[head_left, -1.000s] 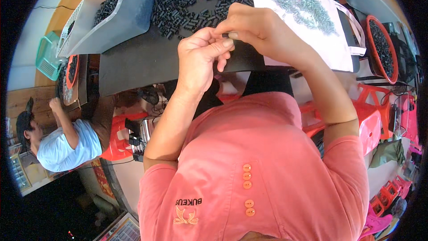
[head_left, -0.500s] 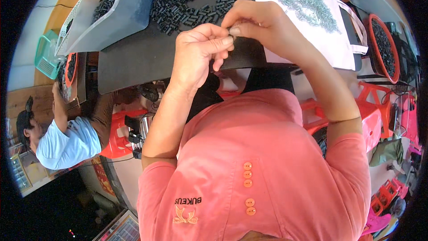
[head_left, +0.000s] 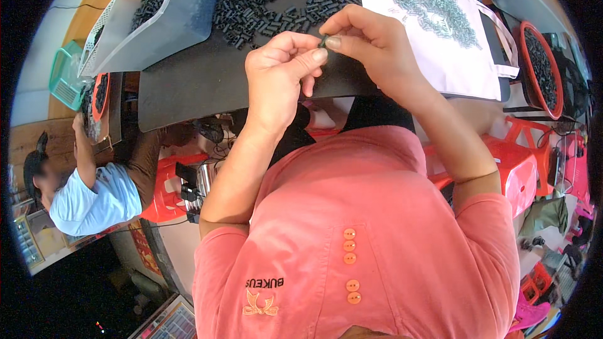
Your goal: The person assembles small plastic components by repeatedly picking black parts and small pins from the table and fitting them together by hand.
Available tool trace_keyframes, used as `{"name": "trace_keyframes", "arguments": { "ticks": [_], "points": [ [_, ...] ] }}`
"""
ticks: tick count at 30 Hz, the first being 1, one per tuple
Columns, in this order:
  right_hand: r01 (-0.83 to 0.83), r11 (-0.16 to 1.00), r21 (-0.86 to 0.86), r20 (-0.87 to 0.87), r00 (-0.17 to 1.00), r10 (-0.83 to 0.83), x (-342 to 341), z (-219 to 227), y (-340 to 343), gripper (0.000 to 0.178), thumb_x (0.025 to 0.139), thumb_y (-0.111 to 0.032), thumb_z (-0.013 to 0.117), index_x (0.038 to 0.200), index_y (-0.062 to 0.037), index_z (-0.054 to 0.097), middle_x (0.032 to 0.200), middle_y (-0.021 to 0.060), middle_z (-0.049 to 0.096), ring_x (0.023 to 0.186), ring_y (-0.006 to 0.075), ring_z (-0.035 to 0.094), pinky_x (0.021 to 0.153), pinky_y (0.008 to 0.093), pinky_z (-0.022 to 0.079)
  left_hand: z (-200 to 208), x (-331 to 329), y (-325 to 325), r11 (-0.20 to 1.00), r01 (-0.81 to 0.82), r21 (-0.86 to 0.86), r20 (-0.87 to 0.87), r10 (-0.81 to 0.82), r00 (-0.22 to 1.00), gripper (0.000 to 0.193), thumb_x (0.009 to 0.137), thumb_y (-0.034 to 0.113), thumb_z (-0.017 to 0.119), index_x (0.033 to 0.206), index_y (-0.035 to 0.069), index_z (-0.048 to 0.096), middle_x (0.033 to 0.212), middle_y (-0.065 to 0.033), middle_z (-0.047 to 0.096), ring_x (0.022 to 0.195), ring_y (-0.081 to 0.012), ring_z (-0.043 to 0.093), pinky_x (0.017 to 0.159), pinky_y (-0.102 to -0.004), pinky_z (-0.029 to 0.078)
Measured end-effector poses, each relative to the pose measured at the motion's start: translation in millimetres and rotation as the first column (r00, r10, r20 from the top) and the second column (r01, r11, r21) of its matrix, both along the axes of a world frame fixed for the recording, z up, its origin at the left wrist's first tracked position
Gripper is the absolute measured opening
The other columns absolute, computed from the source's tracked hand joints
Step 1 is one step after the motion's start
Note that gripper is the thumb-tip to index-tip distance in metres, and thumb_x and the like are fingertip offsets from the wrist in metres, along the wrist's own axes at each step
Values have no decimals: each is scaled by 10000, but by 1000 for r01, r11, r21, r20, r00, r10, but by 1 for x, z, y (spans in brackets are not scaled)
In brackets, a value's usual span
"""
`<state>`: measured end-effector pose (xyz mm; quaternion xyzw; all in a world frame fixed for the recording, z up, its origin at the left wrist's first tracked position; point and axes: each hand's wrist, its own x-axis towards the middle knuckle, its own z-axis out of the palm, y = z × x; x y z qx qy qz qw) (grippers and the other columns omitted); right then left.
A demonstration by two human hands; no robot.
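Both hands meet above the near part of the dark table. My left hand is closed, thumb and forefinger pinching a small black tubular piece. From the other side, the thumb and forefinger of my right hand pinch at the same piece; the fingertips cover most of it. Beyond the hands lies a spread of many loose black tubular pieces. To the right, a white cloth bag lies flat, with a heap of small, thin, shiny parts on it.
At the left stands a translucent plastic bin filled with black pieces. A red-rimmed basket of dark parts is at the right. A green basket and a person in a light blue shirt are at far left. A red stool stands at right.
My right hand has tipped slightly and shifted down a little, its fingers a bit farther apart. More of the black piece shows between the fingertips. My left hand stays nearly in place.
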<state>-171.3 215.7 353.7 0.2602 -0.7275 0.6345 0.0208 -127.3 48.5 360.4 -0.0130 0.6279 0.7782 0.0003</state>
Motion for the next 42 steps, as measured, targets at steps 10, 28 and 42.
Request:
{"name": "trace_keyframes", "arguments": {
  "ticks": [10, 28, 42],
  "points": [
    [-7, 1000, -12, -67, 998, 6, 3, 0, -1, 114, 833, -57, 653, 935, -6, 654, 756, 83, 674, 717, 134, 656, 649, 274, 513, 0, 6, 2, 990, -37, -138, -68, 28, 997, 95, 841, 4, 681, 924, -36, 656, 730, -49, 630, 560, -74, 531, 444, -193, 400],
    [-19, 995, 96, -331, 942, 50, 5, 10, 4, 131, 798, -14, 635, 924, -35, 665, 793, 92, 640, 714, 241, 659, 633, 312, 510, 0, 7, 4, 996, -13, -92, -14, 12, 1000, 73, 830, -6, 686, 896, -20, 656, 695, -37, 621, 524, -53, 515, 404, -183, 369],
    [100, 994, 49, -566, 823, -55, 23, -4, -7, 397, 753, 49, 611, 1137, -49, 596, 890, 119, 627, 841, 324, 640, 714, 389, 520, 2, 8, -5, 995, 55, 82, 135, -65, 989, 60, 846, -6, 659, 895, -36, 644, 728, -85, 649, 549, -93, 558, 397, -188, 385]
  ]
}}
